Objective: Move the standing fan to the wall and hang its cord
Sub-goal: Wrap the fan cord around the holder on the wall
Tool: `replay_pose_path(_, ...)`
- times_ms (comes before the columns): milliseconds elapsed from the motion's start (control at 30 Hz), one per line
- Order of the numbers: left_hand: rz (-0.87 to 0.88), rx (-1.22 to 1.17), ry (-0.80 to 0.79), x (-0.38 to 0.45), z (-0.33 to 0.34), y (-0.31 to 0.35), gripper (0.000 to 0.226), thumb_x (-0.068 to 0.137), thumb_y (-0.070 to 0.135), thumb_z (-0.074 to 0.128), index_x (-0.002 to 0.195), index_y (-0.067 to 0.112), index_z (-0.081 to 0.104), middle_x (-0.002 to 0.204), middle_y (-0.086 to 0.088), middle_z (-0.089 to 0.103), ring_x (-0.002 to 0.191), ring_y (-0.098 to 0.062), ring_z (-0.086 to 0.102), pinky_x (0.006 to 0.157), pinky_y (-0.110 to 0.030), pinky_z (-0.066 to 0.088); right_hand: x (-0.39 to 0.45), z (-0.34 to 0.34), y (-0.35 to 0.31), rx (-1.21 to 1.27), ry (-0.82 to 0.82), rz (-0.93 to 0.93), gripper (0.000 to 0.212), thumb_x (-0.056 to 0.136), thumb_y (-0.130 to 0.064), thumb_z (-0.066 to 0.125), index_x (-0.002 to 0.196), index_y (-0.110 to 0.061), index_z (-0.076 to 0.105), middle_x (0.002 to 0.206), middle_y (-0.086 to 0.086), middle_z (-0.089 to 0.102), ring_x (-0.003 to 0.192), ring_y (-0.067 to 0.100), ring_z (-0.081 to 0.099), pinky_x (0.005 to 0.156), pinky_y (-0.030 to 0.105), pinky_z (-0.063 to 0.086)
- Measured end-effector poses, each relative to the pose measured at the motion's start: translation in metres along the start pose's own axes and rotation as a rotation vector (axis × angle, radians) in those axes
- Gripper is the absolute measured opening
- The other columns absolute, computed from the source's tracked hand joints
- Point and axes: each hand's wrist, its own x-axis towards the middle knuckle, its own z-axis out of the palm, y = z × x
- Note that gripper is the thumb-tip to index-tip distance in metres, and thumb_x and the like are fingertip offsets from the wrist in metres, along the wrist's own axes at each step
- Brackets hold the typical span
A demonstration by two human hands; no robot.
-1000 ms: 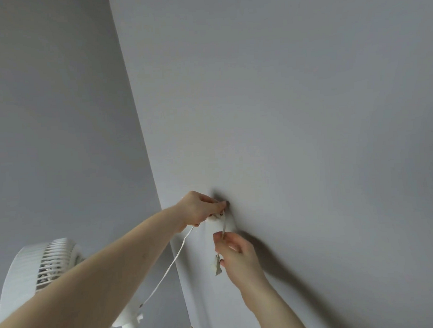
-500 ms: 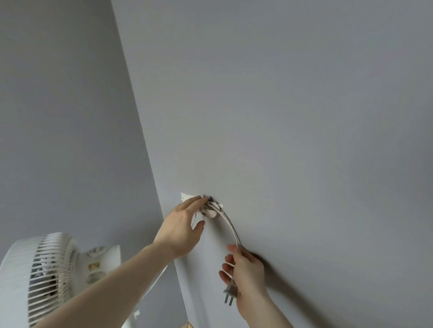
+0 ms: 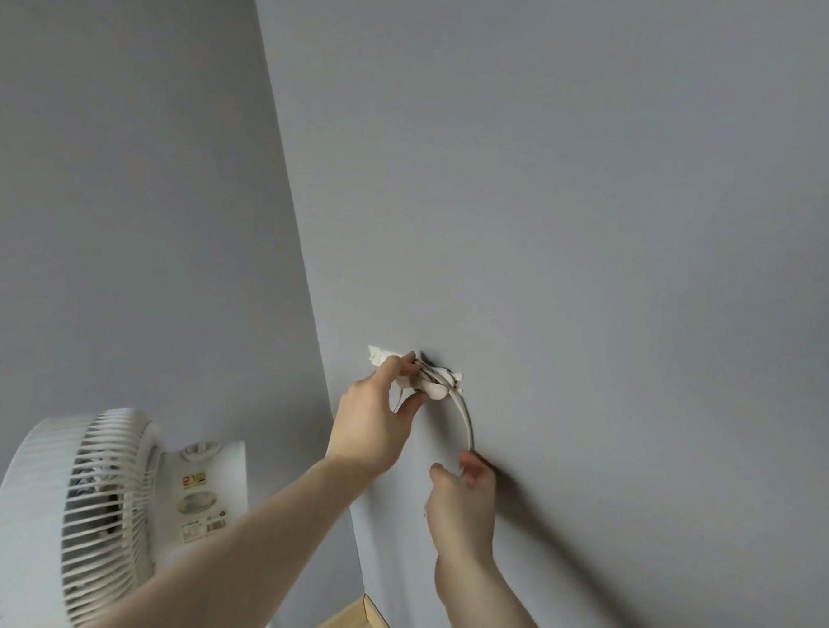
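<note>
The white standing fan stands at the lower left, close to the corner of the grey wall. Its white cord is looped over a small white hook on the wall. My left hand pinches the bunched cord loops at the hook. From there one strand curves down to my right hand, whose curled fingers grip its lower end against the wall. The plug is hidden inside that hand.
Two grey walls meet at a corner running down the middle left. A strip of wooden floor and skirting shows at the bottom.
My left hand has shifted from over the hook to its left side, uncovering the bunched loops. My right hand has drawn the cord end downward, and the plug has gone out of sight.
</note>
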Motion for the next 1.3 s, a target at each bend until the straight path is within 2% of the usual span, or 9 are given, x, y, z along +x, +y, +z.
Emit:
replay_pose_path(100,0.071,-0.024,0.033,0.001,0.0,-0.005,0.032,0.091,0.025,0.073,0.121,0.032,0.065,0.117,0.028,0.065,0.105,0.0,0.062,0.082,0.0,0.037,-0.008,0.007,-0.002,-0.038,-0.011,-0.067,0.066,0.084,-0.019,0.058,0.147,-0.024,0.037,0.149,0.0,0.041,0.131,0.028,0.051,0.108,0.045,0.044)
replay_pose_path(267,0.167,-0.12,0.066,0.002,0.0,-0.015,0.02,0.096,0.015,0.065,0.11,0.027,0.071,0.125,0.02,0.067,0.114,0.004,0.062,0.095,-0.016,0.048,-0.016,0.015,0.006,-0.036,0.087,-0.231,0.067,0.089,-0.003,0.06,0.148,-0.02,0.034,0.15,-0.002,0.026,0.119,0.008,0.038,0.101,0.029,0.034)
replay_pose_path(467,0.187,-0.192,-0.039,-0.001,-0.008,-0.025,0.037,0.099,0.008,0.05,0.124,0.029,0.068,0.138,0.02,0.059,0.132,0.007,0.047,0.109,-0.016,0.037,-0.011,0.028,0.017,-0.064,0.069,-0.237,0.079,0.085,-0.008,0.063,0.154,-0.026,0.027,0.154,-0.003,0.032,0.145,0.017,0.032,0.118,0.047,0.034)
replay_pose_path(567,0.049,-0.287,-0.007,-0.004,-0.01,-0.035,0.038,0.096,0.008,0.049,0.118,0.033,0.068,0.137,0.022,0.055,0.13,0.005,0.046,0.102,-0.008,0.034,-0.003,0.034,0.023,-0.082,0.001,-0.172,0.083,0.073,-0.024,0.06,0.15,-0.039,0.032,0.152,-0.005,0.043,0.141,0.025,0.044,0.114,0.049,0.04)
replay_pose_path(733,-0.392,-0.358,0.019,-0.01,-0.007,-0.068,0.033,0.094,0.011,0.045,0.11,0.029,0.067,0.117,0.013,0.055,0.105,0.0,0.056,0.083,-0.018,0.045,0.006,0.034,0.012,-0.1,-0.08,-0.155,0.067,0.09,0.001,0.054,0.148,-0.031,0.045,0.133,-0.012,0.055,0.127,0.012,0.055,0.077,0.015,0.042)
replay_pose_path(867,-0.653,-0.446,-0.232,-0.013,0.0,-0.095,0.033,0.092,0.02,0.043,0.111,0.027,0.07,0.099,0.002,0.071,0.095,-0.02,0.065,0.085,-0.031,0.054,0.012,0.037,0.003,-0.088,-0.106,-0.155,0.059,0.093,0.002,0.054,0.141,-0.031,0.05,0.081,-0.037,0.067,0.107,-0.007,0.056,0.104,0.029,0.039)
replay_pose_path(1000,-0.634,-0.497,-0.458,-0.014,0.008,-0.102,0.036,0.09,0.022,0.04,0.116,0.022,0.065,0.089,-0.002,0.078,0.077,-0.019,0.066,0.095,-0.04,0.051,0.021,0.041,0.001,-0.088,-0.129,-0.173,0.056,0.093,0.001,0.053,0.135,-0.036,0.055,0.123,-0.027,0.062,0.111,-0.003,0.058,0.11,0.038,0.043)
replay_pose_path(1233,-0.615,-0.581,-0.523,-0.005,0.016,-0.101,0.042,0.097,0.015,0.034,0.12,0.027,0.068,0.111,0.005,0.076,0.102,-0.02,0.072,0.081,-0.028,0.045,0.036,0.05,0.001,-0.045,-0.205,-0.168,0.055,0.095,0.002,0.05,0.138,-0.033,0.056,0.13,-0.021,0.058,0.1,-0.009,0.062,0.106,0.036,0.048)
replay_pose_path(1300,-0.641,-0.624,-0.48,-0.001,0.017,-0.102,0.045,0.096,0.02,0.033,0.121,0.031,0.069,0.112,0.01,0.075,0.104,-0.018,0.071,0.088,-0.03,0.046,0.037,0.051,0.0,-0.052,-0.222,-0.17,0.056,0.095,0.002,0.051,0.139,-0.033,0.054,0.132,-0.021,0.057,0.098,-0.011,0.062,0.106,0.036,0.048)
